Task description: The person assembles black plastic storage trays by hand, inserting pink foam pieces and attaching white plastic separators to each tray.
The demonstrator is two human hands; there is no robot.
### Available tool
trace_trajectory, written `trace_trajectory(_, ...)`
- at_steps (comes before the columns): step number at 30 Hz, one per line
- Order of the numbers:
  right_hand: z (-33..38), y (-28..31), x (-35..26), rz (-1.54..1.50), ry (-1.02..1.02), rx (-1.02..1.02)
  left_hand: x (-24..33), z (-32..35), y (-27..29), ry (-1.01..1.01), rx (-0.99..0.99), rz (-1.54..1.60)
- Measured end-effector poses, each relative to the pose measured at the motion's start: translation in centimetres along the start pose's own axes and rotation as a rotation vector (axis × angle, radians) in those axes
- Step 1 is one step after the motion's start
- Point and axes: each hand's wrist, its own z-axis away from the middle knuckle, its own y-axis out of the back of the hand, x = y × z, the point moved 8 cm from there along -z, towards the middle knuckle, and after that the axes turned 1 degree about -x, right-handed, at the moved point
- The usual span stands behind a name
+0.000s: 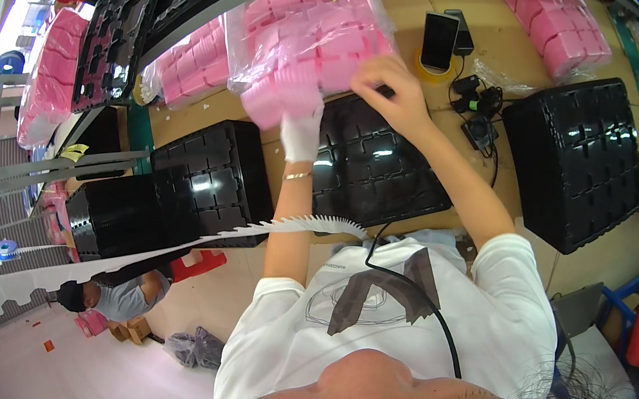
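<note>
- Left hand (301, 133), white-gloved, fingers clamped on pink foam pieces (281, 96).
- Right hand (394, 89), bare, fingers curled onto clear bag of pink pieces (310, 31) just above.
- Beneath both: one black tray stack (377, 167); three more flank it.

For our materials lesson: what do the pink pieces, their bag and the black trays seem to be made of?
Pink pieces: probably soft foam, matte and blocky. Bag: thin clear plastic film, glossy and wrinkled. Black trays: likely moulded plastic, shiny with bright highlights on the ribs.
</note>
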Motion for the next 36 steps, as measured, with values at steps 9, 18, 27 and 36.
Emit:
trace_trajectory(9,15.8,-5.2,15.0,-1.267,-1.256,0.206,0.8,8.8,5.7,0.861,0.146,2.238)
trace_trajectory(18,15.4,-1.9,11.3,-0.997,-0.922,0.185,-2.7,11.5,4.8,0.774,0.028,1.4)
trace_trajectory(27,32.9,6.2,13.1,0.278,-0.903,-0.053,-6.1,29.4,-7.5,0.963,-0.275,0.905)
trace_trajectory(36,33.0,5.8,11.6,0.544,-0.87,0.039,-8.6,31.1,-8.6,0.901,-0.167,0.425)
